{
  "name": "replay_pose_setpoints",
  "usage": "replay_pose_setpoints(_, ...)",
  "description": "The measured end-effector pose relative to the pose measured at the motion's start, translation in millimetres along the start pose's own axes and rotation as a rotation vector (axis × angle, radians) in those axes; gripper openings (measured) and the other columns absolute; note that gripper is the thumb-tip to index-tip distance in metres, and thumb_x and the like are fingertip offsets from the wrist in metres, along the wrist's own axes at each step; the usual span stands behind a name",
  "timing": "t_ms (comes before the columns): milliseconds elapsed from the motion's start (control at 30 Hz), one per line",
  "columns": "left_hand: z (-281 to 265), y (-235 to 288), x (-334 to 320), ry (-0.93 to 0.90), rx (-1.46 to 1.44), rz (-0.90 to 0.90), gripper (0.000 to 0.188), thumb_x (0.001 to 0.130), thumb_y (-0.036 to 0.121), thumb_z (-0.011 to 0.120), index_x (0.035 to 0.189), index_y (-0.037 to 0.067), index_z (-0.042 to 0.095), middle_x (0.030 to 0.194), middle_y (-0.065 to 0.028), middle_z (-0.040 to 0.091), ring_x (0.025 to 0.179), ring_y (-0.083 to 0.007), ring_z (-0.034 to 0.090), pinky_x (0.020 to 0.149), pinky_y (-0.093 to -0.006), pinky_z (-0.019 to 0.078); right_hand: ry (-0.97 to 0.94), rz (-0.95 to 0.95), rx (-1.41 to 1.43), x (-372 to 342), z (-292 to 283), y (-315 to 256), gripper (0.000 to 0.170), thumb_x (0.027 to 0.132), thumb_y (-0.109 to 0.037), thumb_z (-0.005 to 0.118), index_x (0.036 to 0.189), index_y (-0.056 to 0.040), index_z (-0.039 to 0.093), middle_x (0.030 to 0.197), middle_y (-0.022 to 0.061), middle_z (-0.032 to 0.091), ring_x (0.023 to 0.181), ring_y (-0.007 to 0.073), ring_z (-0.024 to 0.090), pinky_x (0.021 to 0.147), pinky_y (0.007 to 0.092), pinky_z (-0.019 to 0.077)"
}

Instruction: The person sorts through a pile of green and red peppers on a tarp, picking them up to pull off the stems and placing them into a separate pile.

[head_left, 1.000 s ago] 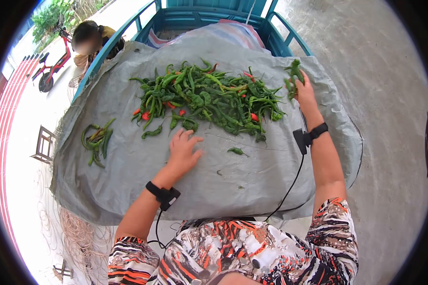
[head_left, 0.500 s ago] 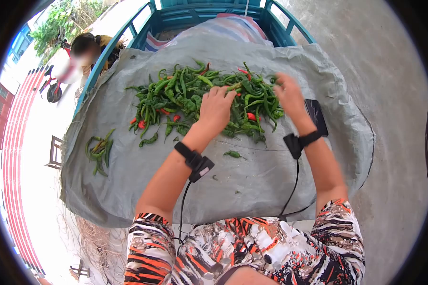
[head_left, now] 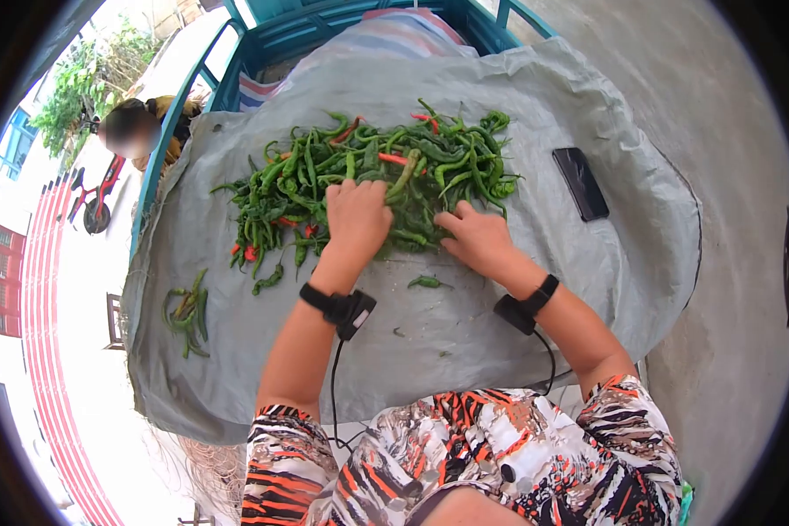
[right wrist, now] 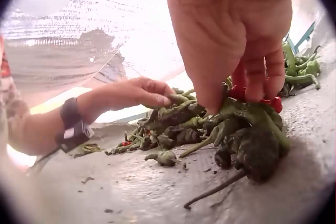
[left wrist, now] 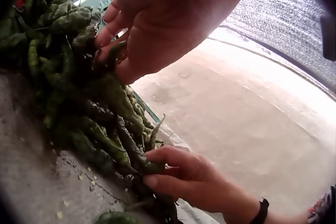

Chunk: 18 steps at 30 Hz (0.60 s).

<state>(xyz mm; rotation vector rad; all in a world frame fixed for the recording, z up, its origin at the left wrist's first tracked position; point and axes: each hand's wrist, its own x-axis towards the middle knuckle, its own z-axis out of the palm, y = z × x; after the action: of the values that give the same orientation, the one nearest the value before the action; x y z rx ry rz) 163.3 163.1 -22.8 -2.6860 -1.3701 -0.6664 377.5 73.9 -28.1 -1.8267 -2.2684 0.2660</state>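
Broadly, the grey sheet (head_left: 447, 368) leaves bare room around the pepper heap (head_left: 302, 180), widest on the heap's near side, its curved edge well apart. The heap stretches left to right, peppers pointing many ways. At its near edge, the left hand (head_left: 358, 216) pinches a green pepper (left wrist: 117, 50) between thumb and fingers; the right hand (head_left: 479, 239) pinches a dark pepper (left wrist: 154, 168) at its fingertips, lengthwise into the heap. A pepper bunch (head_left: 184, 323) lies left of the heap, a phone (head_left: 580, 184) right, a loose pepper (head_left: 425, 281) nearer, stem rightward.
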Motion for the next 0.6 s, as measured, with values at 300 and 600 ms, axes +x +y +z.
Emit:
replay_pose_setpoints(300, -30.8, -3.3, -79.0, 0.033, -0.405, -0.326, 0.013, 0.093, 0.015, 0.062, 0.1, 0.006, 0.066, 0.089, -0.0064, 0.062, 0.083, -0.0243, 0.059, 0.076, -0.0357, 0.0443, 0.302, 0.103, 0.87, -33.1, -23.1, 0.9, 0.025, 0.094, -0.009, 0.061, 0.12, -0.0087, 0.06, 0.095, 0.0063, 0.065, 0.078, 0.0152, 0.064, 0.067, 0.0296, 0.0519)
replay_pose_setpoints(600, -37.6, 8.2, -105.0, 0.202, -0.561, -0.372, 0.022, 0.101, 0.022, 0.053, 0.109, 0.005, 0.066, 0.11, -0.0098, 0.061, 0.087, -0.028, 0.062, 0.078, -0.0352, 0.0498, -0.062, 0.29, 0.936, -27.0, -44.3, 3.4, 0.031, 0.097, -0.017, 0.062, 0.124, -0.0027, 0.057, 0.077, 0.0014, 0.062, 0.064, 0.0079, 0.058, 0.058, 0.0238, 0.0441)
